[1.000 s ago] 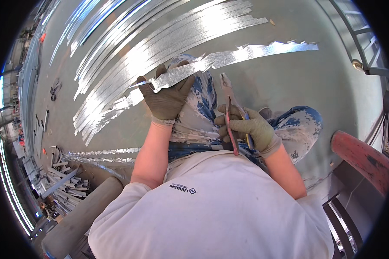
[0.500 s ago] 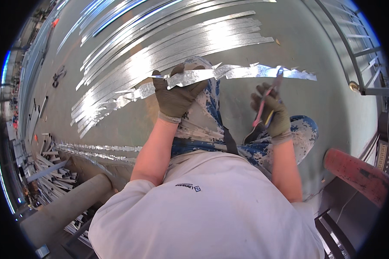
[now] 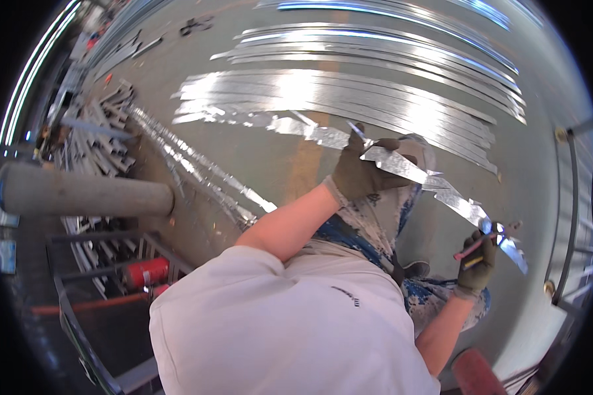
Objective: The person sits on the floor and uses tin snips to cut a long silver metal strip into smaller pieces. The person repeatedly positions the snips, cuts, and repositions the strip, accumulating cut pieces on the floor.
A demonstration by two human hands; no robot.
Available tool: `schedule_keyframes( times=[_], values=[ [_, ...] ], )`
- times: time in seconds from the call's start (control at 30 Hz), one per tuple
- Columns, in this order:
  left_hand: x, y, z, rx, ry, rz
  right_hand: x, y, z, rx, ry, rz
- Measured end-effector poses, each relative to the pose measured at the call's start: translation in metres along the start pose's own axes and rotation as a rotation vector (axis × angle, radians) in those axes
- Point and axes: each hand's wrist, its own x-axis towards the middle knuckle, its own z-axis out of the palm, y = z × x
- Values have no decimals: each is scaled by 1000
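The gloved left hand is clamped around the long, shiny, jagged-edged strip of sheet metal, holding it up off the grey concrete floor, apparently to keep it taut and level for the cut. Out at the strip's far end, the gloved right hand is wrapped round the red-and-yellow handles of a pair of tin snips, blades set right at the metal's edge; both hands are gloved, sensible with edges that ragged. The strip runs diagonally between the two hands, above the person's paint-spattered blue trousers. Beyond it, a bundle of long bright metal strips lies side by side on the floor. To the left sit a grey cylindrical post and a heap of offcuts.
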Motion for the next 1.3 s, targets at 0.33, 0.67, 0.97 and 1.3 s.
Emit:
schedule_keyframes(
  times=[0.33, 0.67, 0.97, 1.3],
  values=[
    [-32, 29, -3, -29, -21, 153, -14, -12, 71, -313, -10, -23],
    [-43, 115, -35, 111, 160, 296, -4, 43, 101, -239, -73, 173],
    [-48, 100, -48, 222, 34, 318, 3, 49, 98, -236, 0, 199],
    [4, 43, 9, 298, 480, 181, 4, 45, 90, -325, -8, 180]
  ],
)
